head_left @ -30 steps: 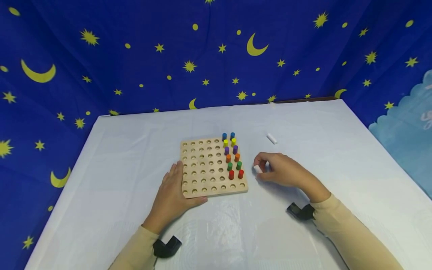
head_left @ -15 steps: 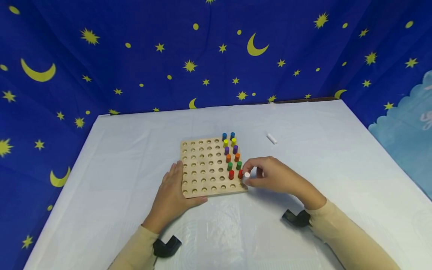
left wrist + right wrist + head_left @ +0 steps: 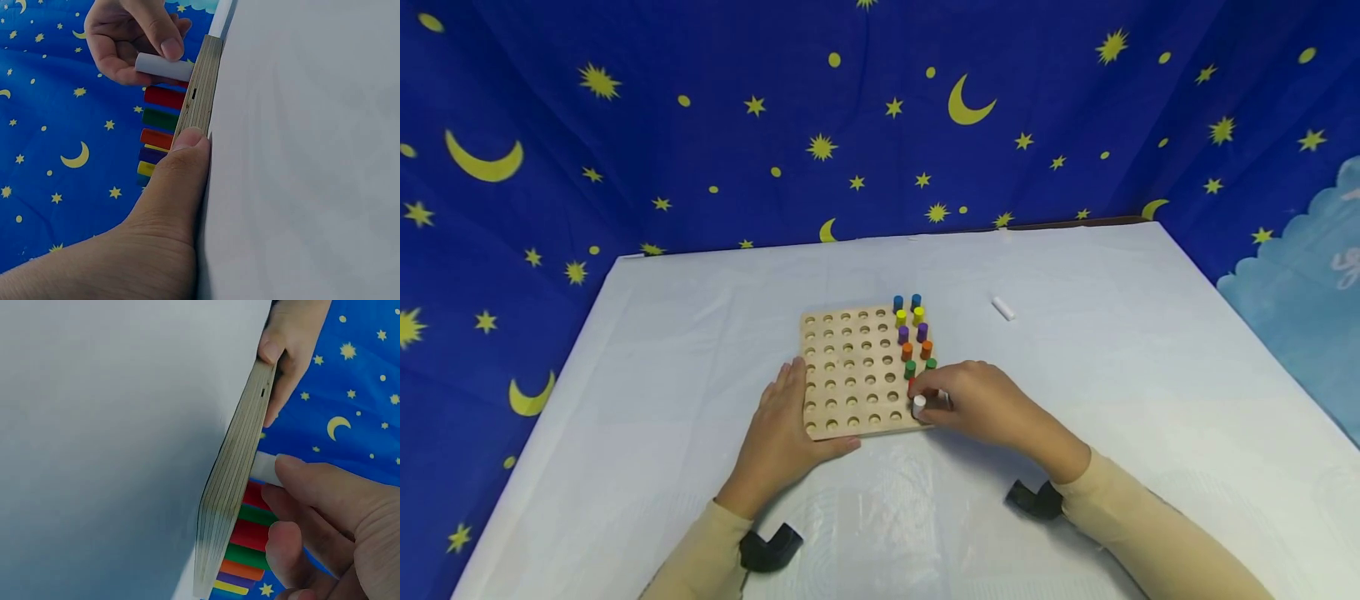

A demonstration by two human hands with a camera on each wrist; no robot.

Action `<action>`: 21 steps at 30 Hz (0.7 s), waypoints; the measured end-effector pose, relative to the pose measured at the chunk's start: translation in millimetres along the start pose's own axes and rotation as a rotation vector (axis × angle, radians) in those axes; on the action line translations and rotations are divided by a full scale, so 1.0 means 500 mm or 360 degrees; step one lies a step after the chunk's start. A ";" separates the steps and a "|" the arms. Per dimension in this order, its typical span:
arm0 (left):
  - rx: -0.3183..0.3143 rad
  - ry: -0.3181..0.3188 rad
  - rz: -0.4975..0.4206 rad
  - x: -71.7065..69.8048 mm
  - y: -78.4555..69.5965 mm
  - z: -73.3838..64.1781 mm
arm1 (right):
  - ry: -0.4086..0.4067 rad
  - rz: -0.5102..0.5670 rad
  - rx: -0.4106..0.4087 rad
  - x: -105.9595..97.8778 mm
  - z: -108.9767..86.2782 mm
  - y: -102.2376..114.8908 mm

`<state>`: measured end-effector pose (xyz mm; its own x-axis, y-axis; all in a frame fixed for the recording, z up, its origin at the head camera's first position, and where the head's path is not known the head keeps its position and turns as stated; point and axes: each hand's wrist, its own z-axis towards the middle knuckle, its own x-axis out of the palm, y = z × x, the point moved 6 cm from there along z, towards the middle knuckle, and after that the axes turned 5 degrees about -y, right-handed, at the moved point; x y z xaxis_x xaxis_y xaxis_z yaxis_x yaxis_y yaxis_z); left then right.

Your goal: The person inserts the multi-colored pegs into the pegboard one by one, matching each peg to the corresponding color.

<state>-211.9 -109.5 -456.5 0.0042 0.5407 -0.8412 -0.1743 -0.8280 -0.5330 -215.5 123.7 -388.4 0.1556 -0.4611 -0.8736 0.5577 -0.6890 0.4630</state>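
Note:
A square wooden pegboard lies on the table, its two right columns bearing blue, yellow, purple, orange, green and red pegs. My left hand rests along the board's left side, thumb against its front edge, fingers straight. Between thumb and fingertips, my right hand pinches a white peg, upright at the front row near the right corner. In the left wrist view this white peg stands at the board's face beside a red peg. The right hand hides part of the corner and a red peg.
Another white peg lies on the table to the right, behind the right hand. White cloth covers the table. A blue curtain with stars and moons hangs behind it. Black wrist mounts sit by both sleeves.
My right hand has carried the white peg leftward from the table beside the board to the board's front row, turning it upright. The left hand has stayed in place.

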 end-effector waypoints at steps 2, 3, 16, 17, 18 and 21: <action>-0.0002 0.0004 -0.0004 0.000 0.000 0.000 | -0.0016 0.0009 -0.0025 0.001 0.002 0.003; -0.0003 0.0005 -0.0005 0.000 0.001 0.000 | -0.0017 0.0017 -0.0028 0.001 0.002 0.003; 0.0017 -0.0020 -0.0010 0.001 -0.001 0.001 | 0.0017 0.0073 -0.0004 -0.026 -0.001 -0.012; 0.0016 -0.0017 -0.0007 0.001 0.000 0.001 | -0.0002 0.0117 0.0034 -0.039 0.000 -0.024; 0.0017 -0.0019 -0.0006 0.001 -0.001 0.001 | -0.0028 0.0148 0.0080 -0.052 0.001 -0.040; 0.0022 -0.0014 -0.0006 0.001 -0.001 0.001 | -0.0143 0.0136 0.0246 -0.086 0.006 -0.110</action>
<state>-212.1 -108.8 -456.4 -0.0040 0.5453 -0.8383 -0.1876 -0.8238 -0.5350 -255.4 179.9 -375.8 0.1196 -0.5649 -0.8164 0.4129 -0.7195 0.5584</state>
